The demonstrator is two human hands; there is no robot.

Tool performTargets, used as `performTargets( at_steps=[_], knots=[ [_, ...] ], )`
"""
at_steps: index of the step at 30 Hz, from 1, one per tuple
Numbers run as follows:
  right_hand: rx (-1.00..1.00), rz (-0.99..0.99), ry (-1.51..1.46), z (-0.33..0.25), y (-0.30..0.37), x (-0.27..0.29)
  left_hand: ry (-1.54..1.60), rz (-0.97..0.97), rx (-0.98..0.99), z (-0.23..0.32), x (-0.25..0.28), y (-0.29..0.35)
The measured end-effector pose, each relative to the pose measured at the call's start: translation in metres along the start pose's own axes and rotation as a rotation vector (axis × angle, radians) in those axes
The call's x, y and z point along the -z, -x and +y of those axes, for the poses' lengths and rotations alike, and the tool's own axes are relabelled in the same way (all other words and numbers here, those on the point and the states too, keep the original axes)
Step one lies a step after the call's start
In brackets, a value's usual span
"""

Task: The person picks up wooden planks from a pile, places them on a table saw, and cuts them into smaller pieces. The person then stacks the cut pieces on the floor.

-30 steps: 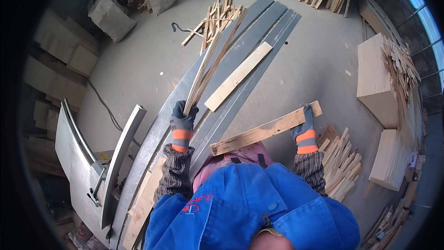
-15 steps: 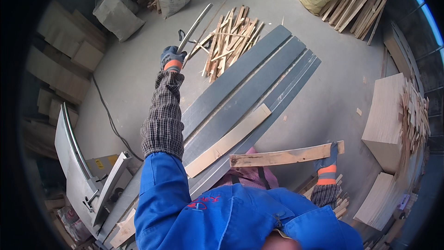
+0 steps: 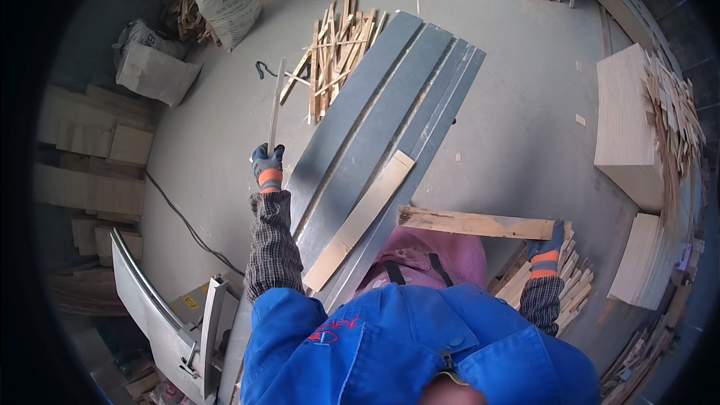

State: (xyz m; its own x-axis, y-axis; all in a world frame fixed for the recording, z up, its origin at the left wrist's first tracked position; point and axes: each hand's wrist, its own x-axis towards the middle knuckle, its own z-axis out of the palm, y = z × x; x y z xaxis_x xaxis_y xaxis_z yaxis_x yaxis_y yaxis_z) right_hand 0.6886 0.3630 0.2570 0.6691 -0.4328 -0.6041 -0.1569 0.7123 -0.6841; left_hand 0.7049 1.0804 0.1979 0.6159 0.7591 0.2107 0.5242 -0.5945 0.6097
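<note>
My left hand [image 3: 268,168], in a dark glove with an orange cuff, is closed around a long thin wooden strip [image 3: 277,105] that points away from me, left of the grooved grey machine table [image 3: 358,131]. A pale flat board [image 3: 361,219] lies lengthwise on that table, with neither hand touching it. On my right side, my right hand [image 3: 546,244], gloved alike, grips a longer rough plank [image 3: 476,223] near its right end. The plank is held crosswise in front of my body, its dark-stained left end close to the table's edge.
Thin offcuts [image 3: 330,60] lie heaped on the floor beyond the table. A cable [image 3: 184,217] runs along the floor at left, near a metal machine part [image 3: 150,296]. Stacked panels [image 3: 626,112] stand at right, with wood strips [image 3: 570,285] below my right hand. White sacks [image 3: 221,0] stand far left.
My left hand has come back toward me with the strip, which now points more straight ahead. My right hand still holds the plank, slightly farther right in view. The whole view has shifted.
</note>
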Motion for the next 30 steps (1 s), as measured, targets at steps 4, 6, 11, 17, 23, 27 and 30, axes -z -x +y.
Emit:
performTargets(
  at_steps=[4,6,11,17,23,27,30],
  knots=[
    [0.092,0.055,-0.187,-0.02,0.048,0.074,0.265,-0.089,-0.004,0.024,0.013,0.023],
    [0.086,0.215,-0.199,-0.025,0.073,0.11,0.369,-0.084,-0.045,0.018,0.017,0.037],
    [0.187,0.507,-0.269,-0.001,0.116,0.235,0.145,-0.1,0.039,0.042,0.049,0.092],
    [0.39,0.885,-0.649,0.048,0.133,0.407,0.173,-0.15,-0.04,0.073,0.061,0.171],
    [0.518,0.948,-0.797,0.017,0.155,0.532,0.185,-0.247,-0.154,0.108,0.036,0.239],
    [0.589,0.998,-0.959,-0.039,0.148,0.603,0.454,-0.371,-0.138,0.176,-0.012,0.31],
    [0.664,0.841,-0.968,-0.092,0.129,0.658,0.419,-0.516,-0.196,0.225,-0.045,0.344]
  ],
)
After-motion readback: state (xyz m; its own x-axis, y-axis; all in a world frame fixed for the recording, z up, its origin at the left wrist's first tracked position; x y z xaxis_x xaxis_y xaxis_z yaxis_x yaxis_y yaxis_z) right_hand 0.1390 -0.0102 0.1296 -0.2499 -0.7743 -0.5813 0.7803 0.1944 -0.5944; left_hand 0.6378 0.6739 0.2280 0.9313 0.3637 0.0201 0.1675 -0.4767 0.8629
